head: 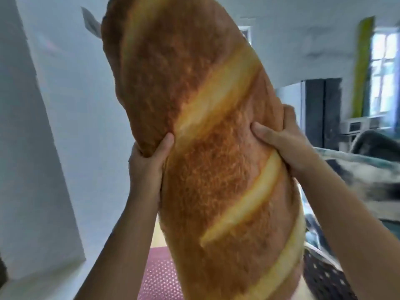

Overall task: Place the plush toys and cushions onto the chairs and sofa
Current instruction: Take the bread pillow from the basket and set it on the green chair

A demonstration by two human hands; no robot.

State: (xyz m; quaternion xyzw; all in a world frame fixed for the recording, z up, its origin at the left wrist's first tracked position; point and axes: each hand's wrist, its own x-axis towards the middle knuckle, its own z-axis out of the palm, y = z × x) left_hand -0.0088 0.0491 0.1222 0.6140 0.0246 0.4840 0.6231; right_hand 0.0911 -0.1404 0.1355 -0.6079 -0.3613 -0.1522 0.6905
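Note:
A huge bread-loaf cushion, brown with pale yellow diagonal slashes, fills the middle of the head view, held upright and raised in front of me. My left hand grips its left edge, thumb pressed into the front. My right hand grips its right edge, thumb dug into the fabric. A white tag sticks out near the cushion's top left. The cushion hides most of what is behind it.
A white wall or pillar stands at the left. At the right lies a patterned blanket over furniture, with a dark cabinet and a window behind. A pink dotted mat shows below.

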